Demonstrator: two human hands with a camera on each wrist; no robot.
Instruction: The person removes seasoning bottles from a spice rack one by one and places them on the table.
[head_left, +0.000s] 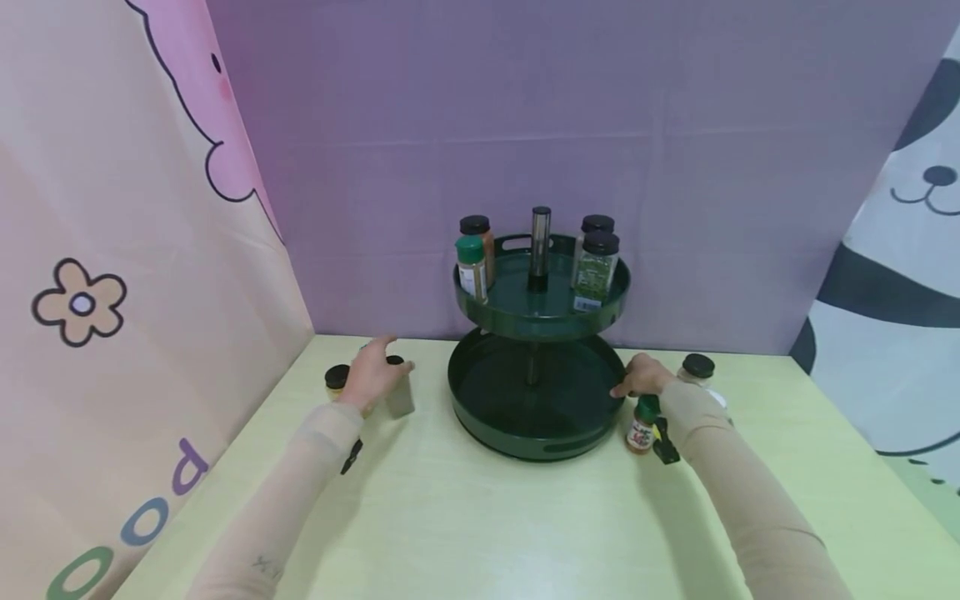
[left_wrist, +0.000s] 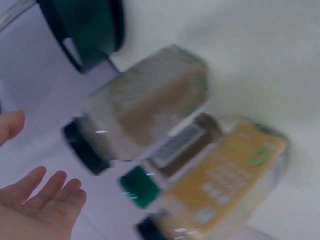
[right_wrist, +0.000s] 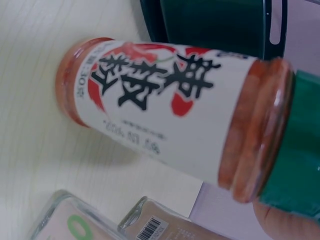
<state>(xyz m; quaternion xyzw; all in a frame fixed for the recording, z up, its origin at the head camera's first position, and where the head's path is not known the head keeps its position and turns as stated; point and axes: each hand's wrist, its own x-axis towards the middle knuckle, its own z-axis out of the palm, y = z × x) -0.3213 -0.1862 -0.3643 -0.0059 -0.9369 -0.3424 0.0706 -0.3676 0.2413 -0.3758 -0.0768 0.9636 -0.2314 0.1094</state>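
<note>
My left hand point(head_left: 371, 375) hovers by the jars at the left, its fingers spread and holding nothing. In the left wrist view, a black-capped jar of tan powder point(left_wrist: 145, 105), a small green-capped bottle point(left_wrist: 185, 147) and a yellow-labelled jar point(left_wrist: 230, 175) stand side by side, slightly blurred. My right hand point(head_left: 647, 375) is just behind a chili powder bottle point(head_left: 640, 435) with a green cap, its thumb extended towards the turntable's lower tray point(head_left: 480, 421). In the right wrist view the bottle hides most of that hand; one finger point(right_wrist: 285, 222) shows beyond the cap.
The turntable's upper tray point(head_left: 540, 321) bears a green-capped bottle point(head_left: 472, 271), a dark-capped orange jar point(head_left: 487, 246), a jar of green flakes point(head_left: 595, 275) and another dark-capped jar. A black-capped jar point(head_left: 697, 367) stands behind my right wrist. A purple cloth point(head_left: 450, 125) hangs behind the table.
</note>
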